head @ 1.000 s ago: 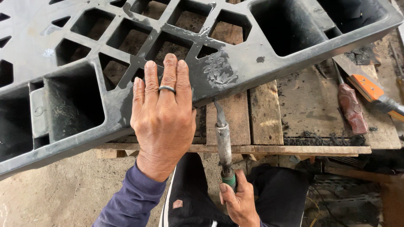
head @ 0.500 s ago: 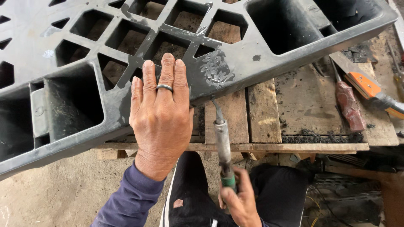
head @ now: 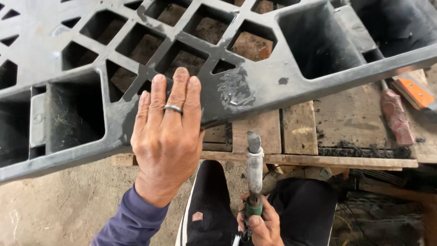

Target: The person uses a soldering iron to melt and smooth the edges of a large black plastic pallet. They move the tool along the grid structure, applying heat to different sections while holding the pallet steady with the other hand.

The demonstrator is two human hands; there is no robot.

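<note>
Pallet (head: pixel 255 86) lies tilted over the wooden bench (head: pixel 296 127); its open cells show only wood beneath. Left hand (head: pixel 166 136) flat, fingers spread, on pallet edge. Right hand (head: pixel 259 225) closed around iron (head: pixel 254 168), tip just below pallet's melted patch. Pallet ends cut off.

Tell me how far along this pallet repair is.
Done, apparently: a rough, shiny melted patch sits on the rim of the black plastic pallet. In hand: the left hand presses flat on the pallet; the right hand holds a metal rod tool, tip off the plastic. Left: I cannot tell whether the patch needs more work.
</note>
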